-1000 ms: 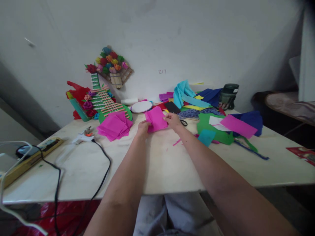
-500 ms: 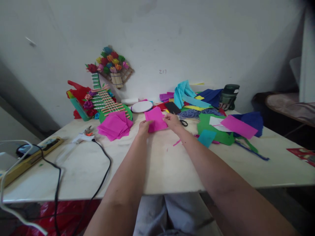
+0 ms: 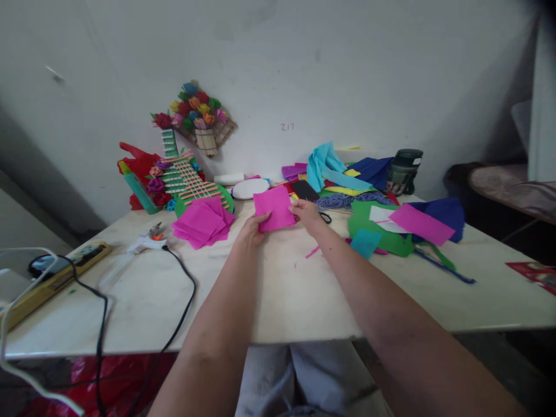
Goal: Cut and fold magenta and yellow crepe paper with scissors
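Between my hands is a pink square of crepe paper (image 3: pixel 274 207), tilted up a little off the table. My left hand (image 3: pixel 253 229) pinches its lower left corner, thumb on the front face. At the right edge, my right hand (image 3: pixel 306 214) grips it between thumb and fingers. Whether it is one sheet or a few layers I cannot tell. A loose pile of pink paper squares (image 3: pixel 203 223) lies left of my left hand. Black-handled scissors (image 3: pixel 325 218) rest just beyond my right wrist, their blades mostly hidden.
A hot glue gun (image 3: pixel 150 242) with a black cord and a power strip (image 3: pixel 80 263) lie at left. Behind stands a stick-and-paper-flower craft (image 3: pixel 191 179). Coloured paper (image 3: pixel 382 231), blue yarn (image 3: pixel 351 200), a phone (image 3: pixel 304 190) and a dark bottle (image 3: pixel 403 172) are at right.
The pink paper has shifted slightly up and left and tipped a bit. My left hand has moved a little left, its fingers spreading more beneath the paper; my right hand keeps its grip.
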A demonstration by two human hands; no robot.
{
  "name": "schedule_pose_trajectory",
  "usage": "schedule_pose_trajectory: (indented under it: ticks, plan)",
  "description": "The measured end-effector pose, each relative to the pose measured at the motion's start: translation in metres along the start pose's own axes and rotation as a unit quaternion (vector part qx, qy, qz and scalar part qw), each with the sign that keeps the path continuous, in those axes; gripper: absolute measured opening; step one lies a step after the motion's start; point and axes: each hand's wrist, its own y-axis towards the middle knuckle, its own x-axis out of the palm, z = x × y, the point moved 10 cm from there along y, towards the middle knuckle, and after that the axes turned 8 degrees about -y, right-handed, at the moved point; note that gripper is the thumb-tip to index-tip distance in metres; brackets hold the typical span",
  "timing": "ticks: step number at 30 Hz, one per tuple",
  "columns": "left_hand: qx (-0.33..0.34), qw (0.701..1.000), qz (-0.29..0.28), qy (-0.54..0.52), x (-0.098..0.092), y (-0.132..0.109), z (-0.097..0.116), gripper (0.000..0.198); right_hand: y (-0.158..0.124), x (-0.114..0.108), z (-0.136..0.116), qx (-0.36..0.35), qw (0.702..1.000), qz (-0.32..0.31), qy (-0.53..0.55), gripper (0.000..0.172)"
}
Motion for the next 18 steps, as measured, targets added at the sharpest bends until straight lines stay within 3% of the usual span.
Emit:
schedule_pose_trajectory:
  ticks: [13,18]
  plan:
    - [0.029,0.999,0.028,0.032,-0.017,0.011,0.003,0.029,-0.001,-0.005,0.003,0.026,0.999,0.022,-0.013,0.014]
    - [0.027,0.999,0.016,0.026,-0.013,0.010,0.003,0.029,0.000,-0.004,0.004,0.030,0.999,0.020,-0.003,0.011]
